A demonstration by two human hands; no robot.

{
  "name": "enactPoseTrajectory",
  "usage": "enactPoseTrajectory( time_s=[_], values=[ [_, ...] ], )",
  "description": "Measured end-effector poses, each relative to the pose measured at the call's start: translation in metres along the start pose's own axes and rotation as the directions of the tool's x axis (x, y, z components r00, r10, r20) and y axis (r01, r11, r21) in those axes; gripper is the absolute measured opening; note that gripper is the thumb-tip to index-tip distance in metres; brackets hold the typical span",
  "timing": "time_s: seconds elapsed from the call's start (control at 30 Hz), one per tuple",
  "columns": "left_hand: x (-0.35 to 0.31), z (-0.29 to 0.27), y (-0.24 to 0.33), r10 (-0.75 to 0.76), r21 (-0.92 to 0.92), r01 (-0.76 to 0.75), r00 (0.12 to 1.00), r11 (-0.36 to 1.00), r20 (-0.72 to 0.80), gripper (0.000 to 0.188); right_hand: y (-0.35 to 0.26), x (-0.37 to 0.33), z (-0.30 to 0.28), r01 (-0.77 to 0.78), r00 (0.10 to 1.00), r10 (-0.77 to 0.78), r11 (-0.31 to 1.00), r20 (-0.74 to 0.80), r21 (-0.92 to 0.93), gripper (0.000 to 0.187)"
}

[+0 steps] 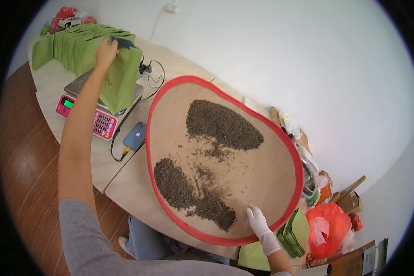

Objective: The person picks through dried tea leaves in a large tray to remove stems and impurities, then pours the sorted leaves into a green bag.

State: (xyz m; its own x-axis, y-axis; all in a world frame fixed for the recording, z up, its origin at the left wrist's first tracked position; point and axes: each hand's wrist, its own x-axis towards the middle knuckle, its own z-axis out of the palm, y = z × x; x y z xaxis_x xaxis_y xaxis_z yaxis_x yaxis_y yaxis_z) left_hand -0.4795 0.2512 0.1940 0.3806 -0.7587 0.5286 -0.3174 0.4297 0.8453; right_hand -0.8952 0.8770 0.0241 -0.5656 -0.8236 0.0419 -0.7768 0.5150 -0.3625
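Observation:
My bare left hand reaches far out and is closed on the upper edge of a green paper bag, which stands over a digital scale with a pink front panel. The bag leans a little, and its contents are hidden. My right hand, in a white glove, rests inside the near right rim of a wide red-rimmed tray, its fingers stretched out with nothing in them. Dark, crumbly dried leaf-like material lies on the tray in a far heap and a near heap, with scattered bits between.
A row of green bags stands behind the scale. A blue smartphone with a cable lies between scale and tray. Flat green bags, a red plastic bag and a metal bowl are at the right, beside the wall.

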Motion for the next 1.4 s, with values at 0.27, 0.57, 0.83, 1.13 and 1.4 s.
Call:
enactPoseTrajectory(
  time_s=[0.27,0.57,0.83,1.13,1.4],
  values=[
    [-0.126,-0.042,-0.010,0.207,-0.158,-0.184,0.967,0.970,0.150,0.036,-0.018,0.006,0.071,0.029,0.998,-0.031,0.999,-0.048,-0.026,0.061],
    [-0.348,-0.084,-0.058,-0.196,-0.208,0.353,0.822,0.912,0.535,0.030,-0.187,0.059,0.151,0.341,0.940,-0.285,0.762,-0.188,0.551,0.046],
    [-0.385,-0.014,-0.082,-0.245,-0.299,0.385,0.877,0.873,0.413,0.024,-0.183,0.170,0.121,0.490,0.861,-0.363,0.780,-0.357,0.388,0.043],
    [-0.369,0.015,-0.066,-0.277,-0.101,0.322,0.909,0.941,0.313,0.021,-0.208,0.415,0.101,0.468,0.820,-0.439,0.884,-0.368,-0.012,0.054],
    [-0.370,0.009,-0.059,-0.211,-0.129,0.255,0.935,0.958,0.283,0.025,-0.256,0.522,0.114,0.138,0.988,-0.152,0.931,-0.014,-0.338,0.072]
  ],
)
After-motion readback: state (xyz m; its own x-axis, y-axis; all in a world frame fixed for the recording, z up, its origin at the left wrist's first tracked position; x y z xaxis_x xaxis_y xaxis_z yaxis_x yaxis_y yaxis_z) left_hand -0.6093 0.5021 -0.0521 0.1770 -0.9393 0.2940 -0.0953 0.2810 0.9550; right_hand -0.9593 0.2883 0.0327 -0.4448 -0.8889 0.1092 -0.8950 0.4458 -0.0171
